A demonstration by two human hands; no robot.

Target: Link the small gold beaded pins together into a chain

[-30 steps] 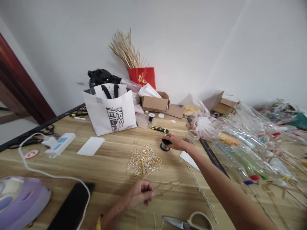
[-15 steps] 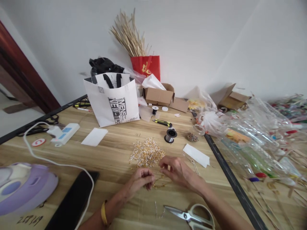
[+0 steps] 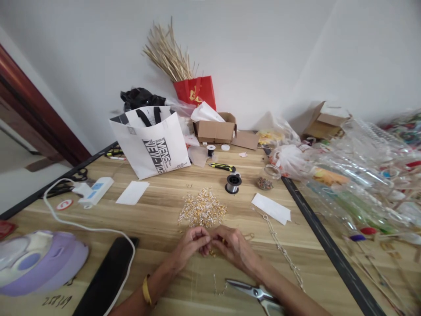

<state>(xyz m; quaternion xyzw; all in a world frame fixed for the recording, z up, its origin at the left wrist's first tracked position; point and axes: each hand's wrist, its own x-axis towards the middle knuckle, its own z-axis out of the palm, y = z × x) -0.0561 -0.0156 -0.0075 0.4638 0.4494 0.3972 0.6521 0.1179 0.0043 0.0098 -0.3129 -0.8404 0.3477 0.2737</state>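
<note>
My left hand (image 3: 194, 246) and my right hand (image 3: 230, 245) meet fingertip to fingertip, both in a pinch. Between them is a thin strand with gold beads (image 3: 212, 253), mostly covered by the fingers. A looped end of gold wire (image 3: 249, 236) shows beyond my right hand. Just past the hands lies a loose pile of gold and clear beads (image 3: 202, 207). Under my right forearm rests a pair of scissors (image 3: 245, 287), partly hidden. A short beaded piece (image 3: 219, 285) lies by the scissor tips, and a long beaded chain (image 3: 282, 250) stretches along the right.
Behind the beads stand a wire spool (image 3: 233, 184), a glass jar (image 3: 268, 176) and a yellow-black utility knife (image 3: 222, 167). A white bag (image 3: 149, 147) is at back left, a power strip (image 3: 96, 192) nearer. Clear plastic packages (image 3: 348, 188) crowd the right side.
My right hand has come down and left to meet my left hand, and the strand is now mostly hidden. The view has shifted, showing more of the long chain.
</note>
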